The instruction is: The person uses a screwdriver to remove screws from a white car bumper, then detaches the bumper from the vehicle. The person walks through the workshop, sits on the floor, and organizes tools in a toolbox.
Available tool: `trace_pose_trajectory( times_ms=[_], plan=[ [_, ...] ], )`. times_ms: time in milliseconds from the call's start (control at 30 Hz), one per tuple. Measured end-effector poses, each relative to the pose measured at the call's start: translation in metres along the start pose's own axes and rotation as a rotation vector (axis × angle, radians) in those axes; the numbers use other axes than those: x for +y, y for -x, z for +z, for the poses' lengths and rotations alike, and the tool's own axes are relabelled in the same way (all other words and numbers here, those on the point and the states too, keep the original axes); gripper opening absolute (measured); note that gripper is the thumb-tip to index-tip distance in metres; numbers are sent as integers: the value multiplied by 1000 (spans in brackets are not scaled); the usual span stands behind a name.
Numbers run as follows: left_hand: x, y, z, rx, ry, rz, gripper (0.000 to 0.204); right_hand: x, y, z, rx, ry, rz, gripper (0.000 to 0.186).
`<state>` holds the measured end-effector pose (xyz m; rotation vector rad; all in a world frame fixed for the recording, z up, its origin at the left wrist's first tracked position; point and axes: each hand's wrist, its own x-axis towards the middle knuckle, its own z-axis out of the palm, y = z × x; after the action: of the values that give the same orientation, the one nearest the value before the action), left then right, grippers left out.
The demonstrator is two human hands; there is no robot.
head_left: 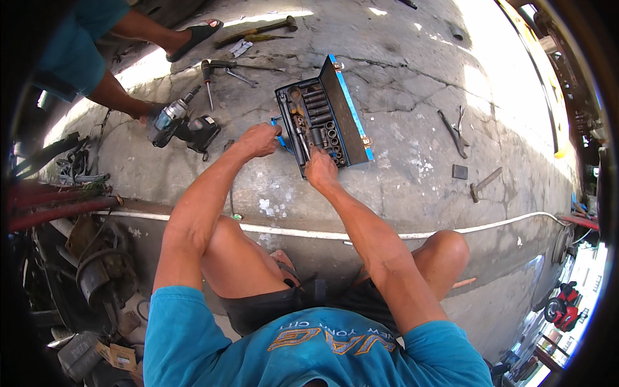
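A blue metal socket case (351, 106) lies with its lid up on the concrete, in front of me. Inside are rows of dark sockets (316, 106), with several ring-shaped ones (332, 137) along the lid side and a shiny bar (302, 138) near the middle. My left hand (261, 140) is closed on the blue handle at the case's left side. Into the near end of the case reaches my right hand (321, 168), its fingers bent down among the sockets. Whatever sits between those fingertips is hidden.
A cordless impact wrench (173, 121), a screwdriver (207, 84) and hammers (258, 31) lie to the left and beyond. Pliers (455, 134) and a small hammer (485, 185) lie right. Another person's leg (119, 95) stands at upper left. A white hose (309, 233) crosses before my knees.
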<state>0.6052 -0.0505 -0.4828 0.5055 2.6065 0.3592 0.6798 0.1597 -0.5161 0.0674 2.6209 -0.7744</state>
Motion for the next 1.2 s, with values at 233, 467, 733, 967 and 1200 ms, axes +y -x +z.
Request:
trace_pose_trajectory(
  times_ms=[233,467,733,967,1200],
  plan=[
    [-3,3,0,-21,5,-10,37,-11,-17,-7,123,-162,-75,27],
    [2,8,1,50,72,10,26,-30,-51,-22,100,-107,-54,40],
    [-3,1,1,-29,12,-9,37,-3,22,-15,115,-278,-137,36],
    [-5,-2,5,-45,-44,-5,39,-2,58,-108,797,-152,-294,28],
    [-11,12,0,-23,-47,-89,32,44,46,-125,412,-391,63,34]
  ],
)
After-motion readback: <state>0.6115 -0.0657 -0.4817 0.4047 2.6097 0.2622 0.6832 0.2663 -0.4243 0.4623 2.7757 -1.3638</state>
